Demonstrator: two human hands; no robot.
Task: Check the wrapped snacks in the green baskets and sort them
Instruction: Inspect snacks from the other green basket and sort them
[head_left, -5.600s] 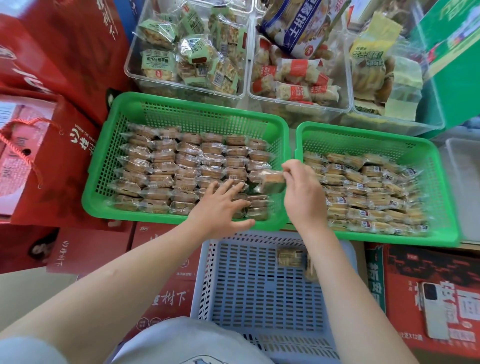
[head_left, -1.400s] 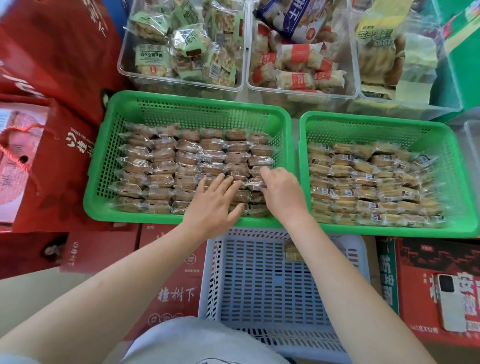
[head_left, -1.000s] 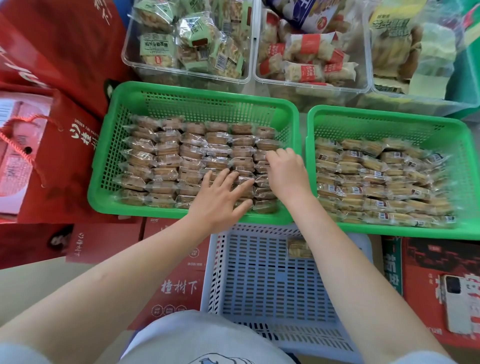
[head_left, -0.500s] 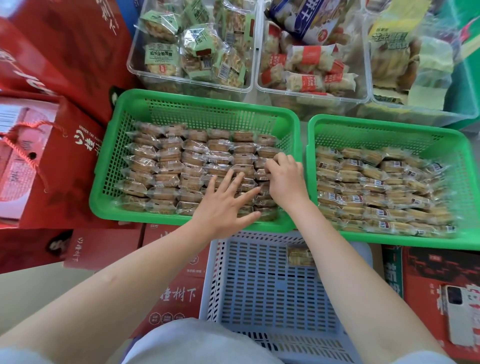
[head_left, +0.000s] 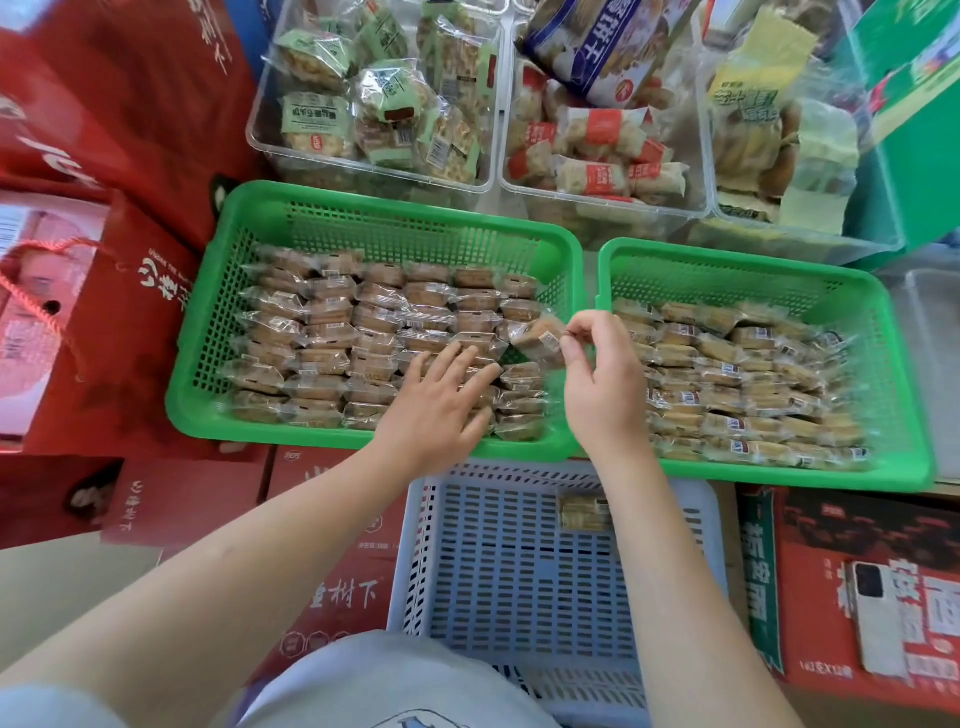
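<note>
Your right hand (head_left: 602, 395) pinches 1 snack (head_left: 537, 336) by its wrapper edge, lifted above the gap between the 2 green baskets. Your left hand (head_left: 439, 402) lies spread flat on the rows in the left basket (head_left: 218, 332). Risk: a thin pinch may slip, dropping the snack unsorted. The right basket (head_left: 898, 374) is packed; the blue basket (head_left: 467, 597) holds 1 packet (head_left: 583, 512).

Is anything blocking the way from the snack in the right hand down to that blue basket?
Nothing visible does. The right hand pinches the snack above the green basket's rim; the blue basket lies open just below.
</note>
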